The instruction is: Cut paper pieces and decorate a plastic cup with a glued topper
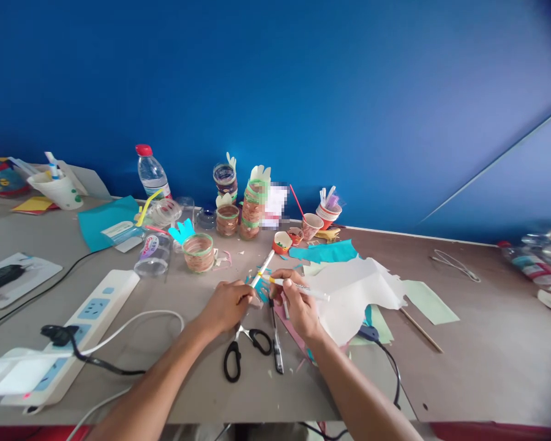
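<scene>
Near the middle of the table, my left hand is closed on a white stick with a yellow band, which points up and away. My right hand pinches a white marker whose yellow end is close to the stick; whether they touch is unclear. Black-handled scissors lie just below my left hand. A black pen rests beside them. Cyan paper scraps are partly hidden behind my hands. White paper spreads to the right of my right hand.
A power strip with cables occupies the left front. Wrapped jars, a bottle, a clear cup and paper cups stand toward the blue wall. A wooden stick lies at right.
</scene>
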A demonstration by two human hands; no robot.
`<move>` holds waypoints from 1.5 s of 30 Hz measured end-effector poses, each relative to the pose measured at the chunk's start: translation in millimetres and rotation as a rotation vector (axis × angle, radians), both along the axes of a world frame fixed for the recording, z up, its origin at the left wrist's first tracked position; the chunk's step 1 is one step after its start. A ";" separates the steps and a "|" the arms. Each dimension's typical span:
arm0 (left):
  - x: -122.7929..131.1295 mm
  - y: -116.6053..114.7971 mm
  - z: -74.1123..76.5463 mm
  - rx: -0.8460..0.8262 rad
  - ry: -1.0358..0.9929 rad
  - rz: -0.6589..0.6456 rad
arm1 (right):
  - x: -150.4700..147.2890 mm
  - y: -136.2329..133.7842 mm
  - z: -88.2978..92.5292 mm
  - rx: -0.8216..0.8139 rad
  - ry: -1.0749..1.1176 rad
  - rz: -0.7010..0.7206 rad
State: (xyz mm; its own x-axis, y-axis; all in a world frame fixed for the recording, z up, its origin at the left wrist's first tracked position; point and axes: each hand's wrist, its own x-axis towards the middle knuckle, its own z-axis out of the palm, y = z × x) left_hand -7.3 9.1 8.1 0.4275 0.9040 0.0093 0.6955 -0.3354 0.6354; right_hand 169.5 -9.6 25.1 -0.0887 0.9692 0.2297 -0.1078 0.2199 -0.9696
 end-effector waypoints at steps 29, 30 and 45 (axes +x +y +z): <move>5.7 -11.7 -4.8 0.027 0.181 -0.118 | 8.0 -23.4 -29.3 0.067 -0.574 -0.094; 5.5 -11.4 -5.5 0.030 0.183 -0.121 | 8.1 -23.1 -29.5 0.063 -0.578 -0.092; 5.0 -12.3 -8.1 0.101 0.207 -0.144 | 5.6 -22.9 -32.4 0.141 -0.714 -0.088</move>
